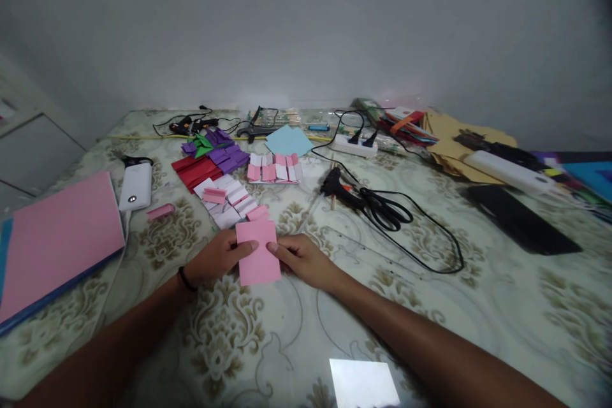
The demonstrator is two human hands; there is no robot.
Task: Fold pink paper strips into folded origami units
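Your pink card (259, 269) looks like smooth, matt paper, as do the blue sheets (289, 141). Your tabletop (296, 344) has a smooth, glossy, plastic-looking surface. You also see a black plastic glue gun (352, 197), a smooth white plastic power bank (136, 180) and matt brown paper (442, 152).

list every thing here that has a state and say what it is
pink paper, flat, held
left hand, pinching its left side
right hand, pinching its right side
glue gun, lying down, cord bundled
power strip, black plugs inserted
purple paper pieces, folded
light blue sheets, unfolded
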